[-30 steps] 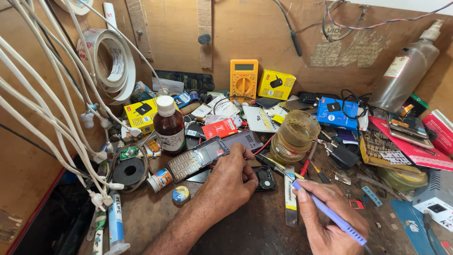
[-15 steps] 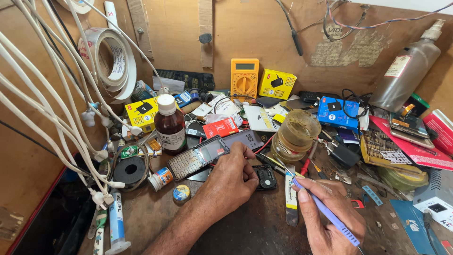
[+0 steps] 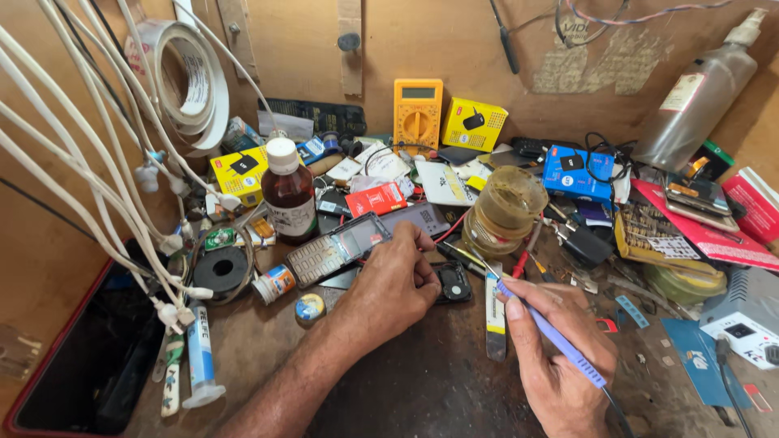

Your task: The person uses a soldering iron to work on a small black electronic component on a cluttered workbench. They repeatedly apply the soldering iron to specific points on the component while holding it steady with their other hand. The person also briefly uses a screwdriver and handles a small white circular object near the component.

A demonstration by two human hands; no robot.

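Observation:
My left hand [image 3: 395,285] rests on the workbench with its fingers curled over a small black phone part [image 3: 453,281], pinning it down. My right hand [image 3: 560,357] grips a purple-handled soldering iron [image 3: 552,337] like a pen; its thin tip points toward the black part. An opened old keypad phone [image 3: 334,250] lies just left of my left hand. A small round tin [image 3: 309,307] sits in front of it.
A brown bottle with a white cap [image 3: 288,195] stands at the left, a glass jar [image 3: 503,212] behind my hands. A yellow multimeter [image 3: 417,113], small boxes, white cables [image 3: 97,186], tape rolls [image 3: 188,81] and a spray bottle [image 3: 694,93] crowd the bench.
My right hand has drawn the soldering iron slightly lower and to the right. My left hand stays on the black part.

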